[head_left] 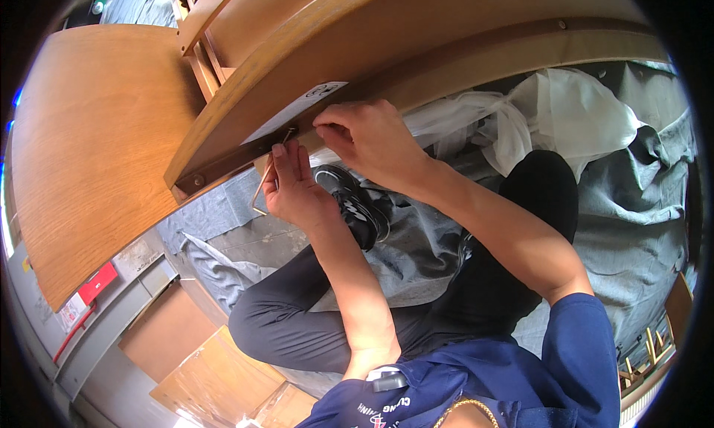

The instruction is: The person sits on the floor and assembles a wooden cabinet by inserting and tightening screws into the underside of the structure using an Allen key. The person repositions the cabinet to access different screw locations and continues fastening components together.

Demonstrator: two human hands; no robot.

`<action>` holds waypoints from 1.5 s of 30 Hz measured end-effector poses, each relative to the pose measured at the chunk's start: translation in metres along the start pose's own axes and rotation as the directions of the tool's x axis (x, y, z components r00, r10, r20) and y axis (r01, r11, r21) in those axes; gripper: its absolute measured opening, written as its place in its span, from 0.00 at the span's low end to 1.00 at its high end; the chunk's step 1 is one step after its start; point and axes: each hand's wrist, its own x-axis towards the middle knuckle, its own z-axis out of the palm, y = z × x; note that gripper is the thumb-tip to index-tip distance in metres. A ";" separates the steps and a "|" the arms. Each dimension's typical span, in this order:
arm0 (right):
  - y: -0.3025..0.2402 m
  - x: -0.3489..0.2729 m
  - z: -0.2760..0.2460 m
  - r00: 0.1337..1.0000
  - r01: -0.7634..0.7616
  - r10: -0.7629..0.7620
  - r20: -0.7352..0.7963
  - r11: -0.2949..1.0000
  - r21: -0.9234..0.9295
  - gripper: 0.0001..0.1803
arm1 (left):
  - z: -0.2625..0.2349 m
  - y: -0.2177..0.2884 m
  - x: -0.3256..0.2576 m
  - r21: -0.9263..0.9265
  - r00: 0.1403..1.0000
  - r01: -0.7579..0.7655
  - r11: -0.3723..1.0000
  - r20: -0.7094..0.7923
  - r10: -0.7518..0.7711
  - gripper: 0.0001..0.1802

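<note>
My left hand (297, 194) is closed around a thin bent hex key (258, 197). The key's upper end meets a bolt (291, 133) set in the wooden rail under a large brown wooden panel (312, 63). Just right of it, my right hand (372, 138) is raised close to the rail with its fingers curled in. Whatever those fingers may hold is hidden. A white label (294, 112) sticks to the panel above the bolt.
A wide wooden board (104, 145) adjoins on the left, beside slatted wooden parts (201, 63). Clear plastic wrap (565, 116) lies on the right. Grey cloth (617, 227) covers the floor around my crossed legs. Wrapped boards (223, 376) stand at lower left.
</note>
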 end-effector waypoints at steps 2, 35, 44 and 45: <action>-0.002 0.003 0.003 1.000 -0.011 0.011 -0.004 1.000 0.025 0.07 | -0.012 0.002 0.009 -0.137 0.990 0.129 0.982 0.071 -0.120 0.13; -0.053 0.191 -0.372 0.958 -0.105 -0.188 -0.218 0.477 -0.873 0.16 | 0.058 0.119 -0.122 -0.036 0.822 0.155 0.987 0.560 -0.108 0.08; -0.121 0.117 -0.438 0.932 -0.157 -0.152 -0.330 0.650 -0.743 0.21 | 0.075 0.167 -0.167 0.280 0.684 -0.122 0.952 0.719 -0.124 0.09; -0.126 0.101 -0.417 0.915 -0.112 -0.154 -0.373 0.791 -0.601 0.17 | 0.069 0.183 -0.156 0.375 0.685 -0.223 0.900 0.717 -0.129 0.09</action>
